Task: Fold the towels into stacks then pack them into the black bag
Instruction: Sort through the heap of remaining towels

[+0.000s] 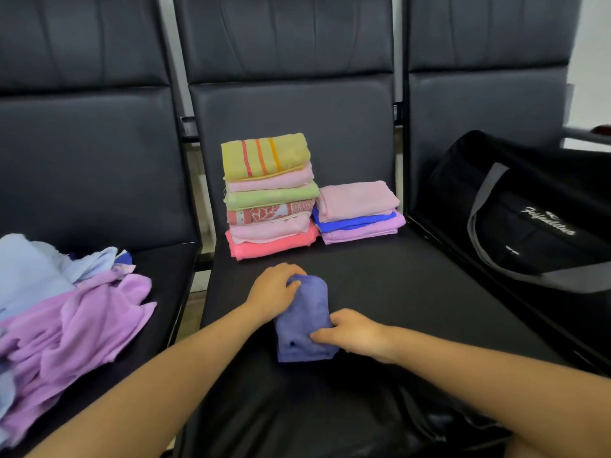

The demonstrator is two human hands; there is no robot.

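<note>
A small blue-violet towel point(305, 317), folded narrow, lies on the middle seat. My left hand point(274, 289) grips its far end with curled fingers. My right hand point(350, 330) pinches its near right edge. Behind them stands a tall stack of folded towels point(269, 196) with a yellow striped one on top. A shorter stack point(358, 211) of pink, blue and lilac towels sits to its right. The black bag point(525, 209) with grey straps rests on the right seat.
A loose heap of lilac and light blue unfolded towels point(62, 312) covers the left seat. The three black seats point(413, 292) are joined in a row, with narrow gaps and metal arm brackets between them. A white wall shows at the far right.
</note>
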